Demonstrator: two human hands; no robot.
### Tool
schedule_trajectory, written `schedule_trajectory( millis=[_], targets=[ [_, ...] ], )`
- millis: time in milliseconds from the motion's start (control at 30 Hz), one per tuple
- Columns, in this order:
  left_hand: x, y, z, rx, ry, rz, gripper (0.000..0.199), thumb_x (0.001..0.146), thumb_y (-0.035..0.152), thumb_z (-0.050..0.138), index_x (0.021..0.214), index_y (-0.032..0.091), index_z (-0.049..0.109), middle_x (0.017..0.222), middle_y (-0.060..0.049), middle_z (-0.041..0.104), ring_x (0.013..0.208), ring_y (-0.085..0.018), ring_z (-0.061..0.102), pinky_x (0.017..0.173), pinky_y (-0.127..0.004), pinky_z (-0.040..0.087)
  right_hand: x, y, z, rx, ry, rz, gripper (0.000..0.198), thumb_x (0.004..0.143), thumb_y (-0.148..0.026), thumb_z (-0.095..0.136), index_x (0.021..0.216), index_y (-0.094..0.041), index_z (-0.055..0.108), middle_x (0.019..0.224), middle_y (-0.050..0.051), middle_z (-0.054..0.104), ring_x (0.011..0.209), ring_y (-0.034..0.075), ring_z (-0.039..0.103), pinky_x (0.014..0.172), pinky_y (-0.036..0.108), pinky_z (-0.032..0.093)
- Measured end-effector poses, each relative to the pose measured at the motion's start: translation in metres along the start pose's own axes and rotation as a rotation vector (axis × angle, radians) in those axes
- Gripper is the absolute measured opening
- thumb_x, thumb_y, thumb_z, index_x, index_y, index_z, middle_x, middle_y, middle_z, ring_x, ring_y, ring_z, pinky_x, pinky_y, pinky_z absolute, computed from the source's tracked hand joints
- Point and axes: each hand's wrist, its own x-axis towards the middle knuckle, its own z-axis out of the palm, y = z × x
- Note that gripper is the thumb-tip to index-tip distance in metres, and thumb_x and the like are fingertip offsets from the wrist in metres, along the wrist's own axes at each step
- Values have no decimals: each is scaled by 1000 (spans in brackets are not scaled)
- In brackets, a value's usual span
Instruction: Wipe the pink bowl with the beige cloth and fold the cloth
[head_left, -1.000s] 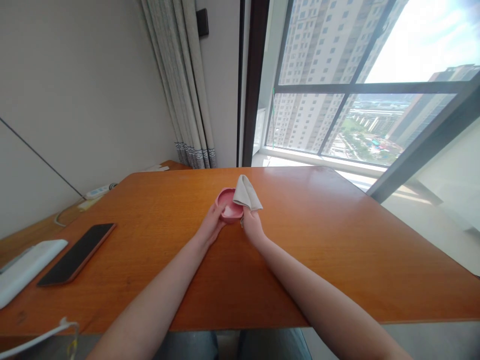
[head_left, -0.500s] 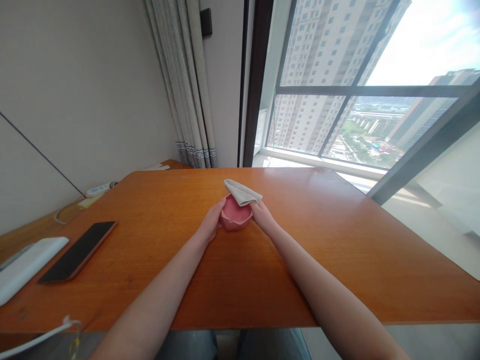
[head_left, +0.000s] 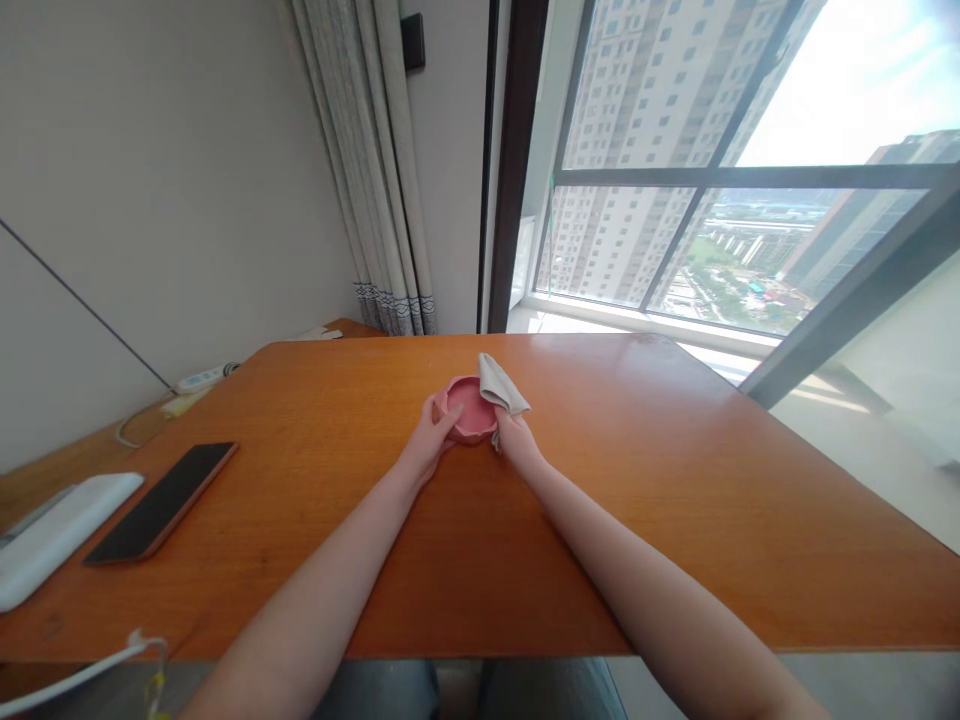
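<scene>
Centrally, pink bowl [head_left: 472,408]: between both hands over the wooden table [head_left: 480,560]; contact with the wood cannot be told.
Left hand [head_left: 429,438]: grips the bowl's left side, thumb over the rim.
Right hand [head_left: 517,441]: clasps a pale cloth [head_left: 503,384] against the bowl's right edge.
Dark phone [head_left: 161,503]: flat at the table's left, well apart.

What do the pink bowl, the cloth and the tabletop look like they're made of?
Pink bowl: ceramic or plastic, perhaps; its smooth, dull-looking inside leaves that open. Cloth: probably matt fabric, since it folds softly. Tabletop: likely wood or veneer, glossy, judging by its brown grain and window reflections.
</scene>
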Motion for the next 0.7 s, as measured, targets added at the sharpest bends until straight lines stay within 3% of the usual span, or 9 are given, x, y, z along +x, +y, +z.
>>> schedule_trajectory(
  millis=[67,167,233,333,467,567,700],
  targets=[
    [1,1,-1,17,-49,-76,53,71,48,69,116,24,54,121,-8,60,103,-22,60,77,-32,53,3,0,-4,20,6,-68,44,82,-43,50,119,-20,59,115,3,65,119,22,52,103,34,39],
    [2,1,-3,62,-79,-130,49,74,50,64,113,21,59,114,-9,64,101,-24,60,75,-32,53,7,-1,-8,1,-88,-142,41,80,-40,54,117,-22,61,123,2,62,123,22,48,108,36,33],
    [2,1,-4,72,-68,-107,45,73,44,66,110,19,62,109,-9,66,99,-23,61,77,-30,52,9,2,-7,9,-128,-106,40,79,-39,56,115,-22,63,123,2,62,123,23,49,107,36,33],
    [3,1,-4,14,-1,-46,39,74,36,66,108,17,64,109,-8,67,100,-21,61,80,-27,51,12,9,-4,126,-64,45,42,79,-44,53,114,-21,62,122,3,62,120,22,52,102,34,39],
    [5,1,-2,-143,136,-19,34,77,31,62,109,20,62,110,-4,66,98,-17,61,81,-26,51,12,17,3,258,-59,191,50,76,-53,55,112,-19,60,103,5,70,96,20,65,81,29,52],
    [8,0,-3,-179,178,39,30,78,30,61,105,18,62,107,-4,66,97,-16,61,83,-26,50,7,21,8,212,-79,197,52,73,-59,57,104,-18,64,80,4,71,78,20,68,68,27,53],
    [11,-3,-7,-76,75,56,33,74,32,65,103,16,64,108,-8,66,99,-18,60,86,-28,49,4,20,8,162,18,116,47,75,-56,57,104,-20,65,89,4,72,96,21,65,81,27,51]
  ],
)
